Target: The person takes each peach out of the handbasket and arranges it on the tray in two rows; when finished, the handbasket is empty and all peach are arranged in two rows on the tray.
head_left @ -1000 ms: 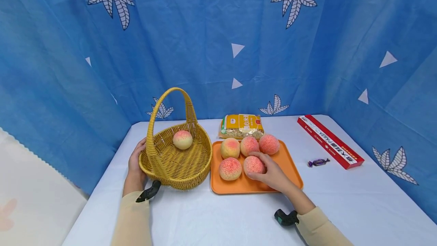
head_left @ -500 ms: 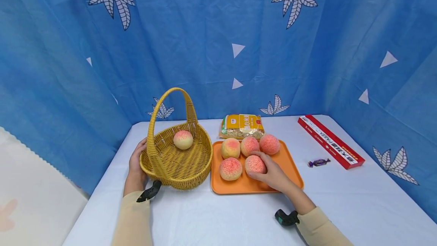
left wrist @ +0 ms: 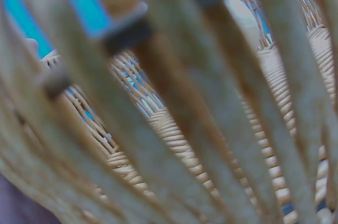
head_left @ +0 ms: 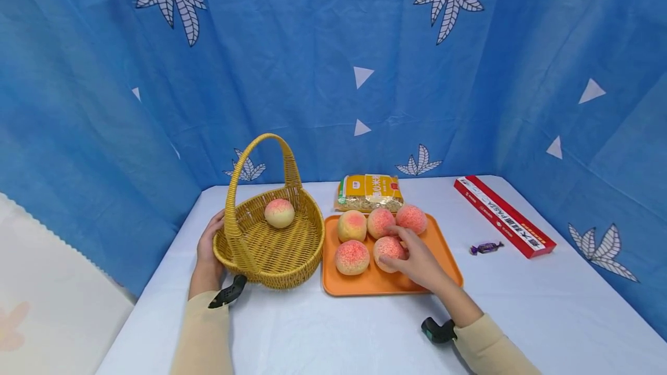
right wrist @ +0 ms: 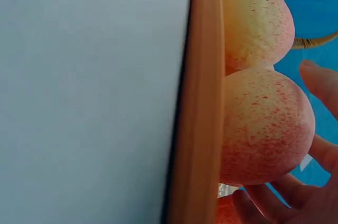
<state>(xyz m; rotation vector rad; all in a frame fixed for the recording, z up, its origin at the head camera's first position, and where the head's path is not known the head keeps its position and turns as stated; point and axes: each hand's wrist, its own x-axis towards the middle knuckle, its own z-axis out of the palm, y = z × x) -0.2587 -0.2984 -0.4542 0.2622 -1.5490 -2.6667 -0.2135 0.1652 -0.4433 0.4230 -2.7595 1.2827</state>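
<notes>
My left hand (head_left: 206, 246) rests against the outer left side of a yellow wicker basket (head_left: 283, 279) with a tall arched handle. One peach (head_left: 279, 213) lies inside. Basket slats (left wrist: 169, 129) fill the left wrist view, hiding the left fingers. My right hand (head_left: 417, 258) is spread around the front right peach (head_left: 388, 253) on an orange tray (head_left: 443, 265). In the right wrist view the thumb stands apart from this peach (right wrist: 264, 129), with fingers behind it. Beside it is the front left peach (head_left: 351, 257); several more sit in the row behind.
A yellow pasta bag (head_left: 369, 192) lies behind the tray. Farther right are a long red pasta box (head_left: 504, 216) and a purple wrapped candy (head_left: 486, 247). Blue curtains (head_left: 333, 74) stand behind and beside the white table (head_left: 302, 334).
My right hand's fingers have spread wider and shifted slightly up and right around the peach, which stays on the tray. The left hand and basket have not visibly moved.
</notes>
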